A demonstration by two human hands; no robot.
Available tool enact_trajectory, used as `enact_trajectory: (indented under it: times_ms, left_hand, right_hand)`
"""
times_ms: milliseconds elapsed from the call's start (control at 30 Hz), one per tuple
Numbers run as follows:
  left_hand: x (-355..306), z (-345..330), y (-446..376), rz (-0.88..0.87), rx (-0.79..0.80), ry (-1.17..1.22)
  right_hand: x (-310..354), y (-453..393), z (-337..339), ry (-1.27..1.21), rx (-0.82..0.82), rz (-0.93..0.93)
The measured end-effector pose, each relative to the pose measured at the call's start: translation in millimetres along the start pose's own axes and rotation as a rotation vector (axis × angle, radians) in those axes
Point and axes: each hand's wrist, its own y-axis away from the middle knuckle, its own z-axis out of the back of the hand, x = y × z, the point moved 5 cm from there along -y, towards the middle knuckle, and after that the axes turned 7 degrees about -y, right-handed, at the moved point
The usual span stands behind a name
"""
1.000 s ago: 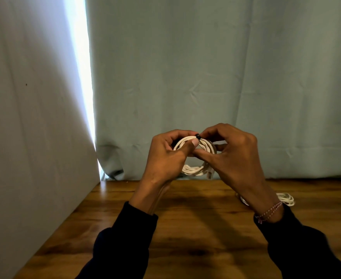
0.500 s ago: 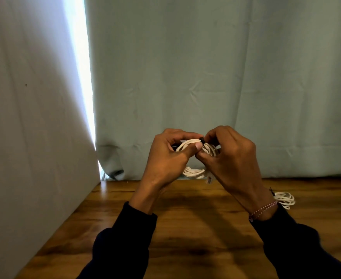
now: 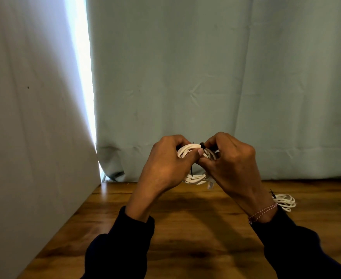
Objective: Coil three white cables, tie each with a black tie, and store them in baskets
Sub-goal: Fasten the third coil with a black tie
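No text, label, brand, number or sign could be read anywhere in the view. None of the surfaces carried legible print.

Two hands: left hand [image 3: 165, 168], right hand [image 3: 233, 166]. Two dark sleeves, one per arm: left sleeve [image 3: 121, 244], right sleeve [image 3: 298, 248]. One bracelet [image 3: 263, 212] on the right wrist.

Two coils of white cable: one held coil [image 3: 193, 179] up between the hands, one second coil [image 3: 285, 201] lying on the table behind the right wrist. Black ties: one tie [image 3: 202, 145] on top of the held coil, and one small dark tie end [image 3: 272, 195] on the second coil, too small to be sure of.

One wooden table [image 3: 195, 228]. One pale curtain [image 3: 206, 77] at the back, one white panel [image 3: 24, 117] on the left.
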Motion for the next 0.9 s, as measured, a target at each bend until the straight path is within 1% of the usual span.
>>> enact_trajectory:
  times_ms: [133, 233, 367, 600, 633, 700, 767, 900]
  left_hand:
    - [2, -1, -1, -0.022, 0.072, 0.093]
    - [2, -1, -1, -0.01, 0.063, 0.188]
    - [0, 2, -2, -0.035, 0.047, 0.214]
    - [-6, 0, -2, -0.186, -0.146, 0.202]
    - [-6, 0, -2, -0.199, -0.182, 0.203]
    - [-4, 4, -3, -0.214, -0.259, 0.2]
    - [-1, 10, -4, -0.23, -0.297, 0.198]
    - [-3, 12, -2, -0.288, -0.323, 0.154]
  right_hand:
    - [0, 1, -3, -0.008, 0.025, -0.006]
    - [0, 0, -2, -0.011, 0.027, -0.011]
    - [2, -3, 2, -0.008, 0.009, 0.002]
    - [1, -11, 8, -0.056, 0.022, -0.069]
    - [1, -13, 9, -0.075, 0.047, -0.087]
    - [1, -17, 9, -0.154, 0.152, -0.124]
    - [1, -20, 10, -0.274, 0.22, -0.212]
    - [-3, -23, 23, -0.597, 0.111, -0.567]
